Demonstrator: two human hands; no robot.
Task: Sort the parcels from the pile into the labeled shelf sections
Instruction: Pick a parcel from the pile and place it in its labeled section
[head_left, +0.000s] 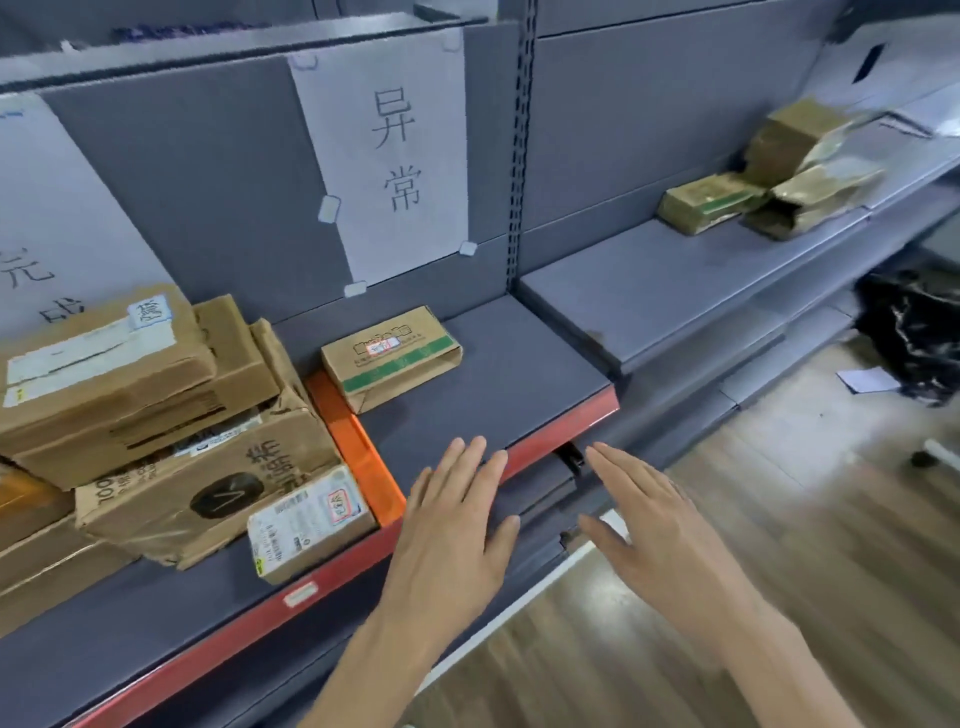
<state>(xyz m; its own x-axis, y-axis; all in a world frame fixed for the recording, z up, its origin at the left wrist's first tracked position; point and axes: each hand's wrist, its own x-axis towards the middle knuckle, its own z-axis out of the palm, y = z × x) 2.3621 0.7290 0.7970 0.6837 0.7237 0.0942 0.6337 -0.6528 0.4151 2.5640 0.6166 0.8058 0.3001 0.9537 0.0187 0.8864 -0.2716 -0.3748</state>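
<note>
With left hand (457, 525) and right hand (654, 525) flat, empty, reach far right of both to pile (774, 171), gripping squarely from both sides.

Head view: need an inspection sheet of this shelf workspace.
surface: grey shelf with red front edge; orange divider between sections.
job's things: green-striped carton alone below the paper sign; stacked cardboard parcels left of the divider; parcel pile on the right-hand shelf.
clutter: black plastic bag and paper sheet at lower right.
grips: left hand and right hand both open, fingers straight, holding nothing, near the shelf's front edge.
cables: nothing seen.
surroundings: wooden floor, more grey shelving.
</note>
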